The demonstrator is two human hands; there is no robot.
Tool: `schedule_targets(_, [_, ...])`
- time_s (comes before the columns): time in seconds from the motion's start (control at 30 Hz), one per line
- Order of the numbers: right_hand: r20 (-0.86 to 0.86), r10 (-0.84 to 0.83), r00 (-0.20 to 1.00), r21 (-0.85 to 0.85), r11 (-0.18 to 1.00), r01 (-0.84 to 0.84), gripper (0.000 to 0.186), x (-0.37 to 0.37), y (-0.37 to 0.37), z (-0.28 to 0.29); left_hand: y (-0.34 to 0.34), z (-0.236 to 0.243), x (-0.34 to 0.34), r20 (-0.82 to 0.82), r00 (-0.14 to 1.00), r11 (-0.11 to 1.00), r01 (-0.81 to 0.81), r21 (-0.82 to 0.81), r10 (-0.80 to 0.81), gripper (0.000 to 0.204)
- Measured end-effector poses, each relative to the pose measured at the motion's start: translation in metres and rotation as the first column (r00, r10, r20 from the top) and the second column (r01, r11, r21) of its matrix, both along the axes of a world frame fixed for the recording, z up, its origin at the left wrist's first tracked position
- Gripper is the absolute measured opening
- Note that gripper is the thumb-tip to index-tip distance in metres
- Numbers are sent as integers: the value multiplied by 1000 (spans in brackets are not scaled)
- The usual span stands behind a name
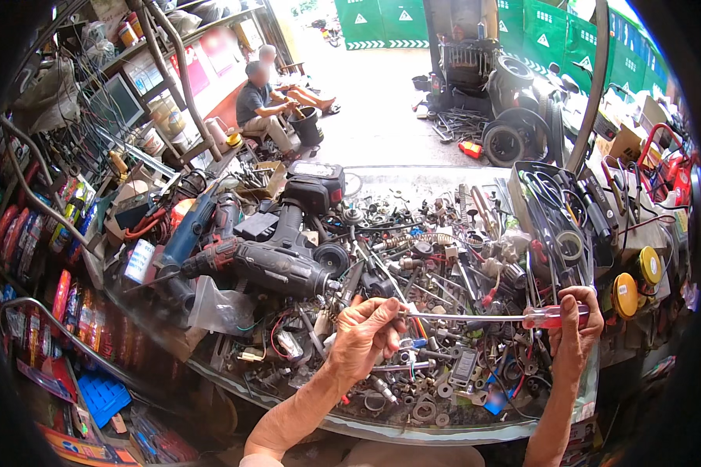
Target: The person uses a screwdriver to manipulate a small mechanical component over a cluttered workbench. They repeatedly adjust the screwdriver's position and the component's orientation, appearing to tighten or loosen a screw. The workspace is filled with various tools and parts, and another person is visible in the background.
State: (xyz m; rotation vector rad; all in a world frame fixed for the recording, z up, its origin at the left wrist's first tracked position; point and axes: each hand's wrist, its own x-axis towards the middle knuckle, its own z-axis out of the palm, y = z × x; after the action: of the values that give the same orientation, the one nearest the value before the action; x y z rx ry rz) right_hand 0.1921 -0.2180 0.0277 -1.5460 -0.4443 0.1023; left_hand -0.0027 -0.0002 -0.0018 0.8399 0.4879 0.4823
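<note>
A screwdriver (475, 317) with a long metal shaft and a see-through red handle lies level above the cluttered tabletop. My right hand (575, 327) is closed round its handle, thumb up. At the other end of the shaft, my left hand (368, 331) pinches the tip between thumb and fingers; whether a small part sits there too I cannot make out. Below both hands spreads a heap of loose metal parts (424, 411): washers, nuts, bolts, sockets and bits of wire. A black cordless impact tool (265, 261) lies left of my left hand.
A blue angle grinder (191, 226) and a clear plastic bag (220, 307) lie on the left. At the right stands a box of cables and tools (549, 210). Packed goods hang at far left. Beyond the table, two people sit near a black bucket (307, 126); wheels (506, 144) stand opposite.
</note>
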Motion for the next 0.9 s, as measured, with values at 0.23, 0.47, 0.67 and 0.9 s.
schedule_targets(0.23, [-44, 174, 984, 138, 976, -166, 34, -5, 4, 7, 0, -1, 0, -22, 999, 999, -35, 35, 35, 22])
schedule_targets(0.47, [-39, -19, 999, 11, 1000, 19, 26, -3, 6, 1, -1, 1, 1, -19, 1000, 1000, -16, 26, 17, 24])
schedule_targets(0.67, [-9, 29, 1000, 71, 997, -28, 28, -4, 6, 2, -2, 1, 2, 4, 1000, 1000, -20, 17, 20, 23])
schedule_targets(0.9, [2, 50, 999, 95, 994, -50, 27, -4, 6, 5, 0, -4, 1, 16, 1000, 1000, -11, 27, 11, 24])
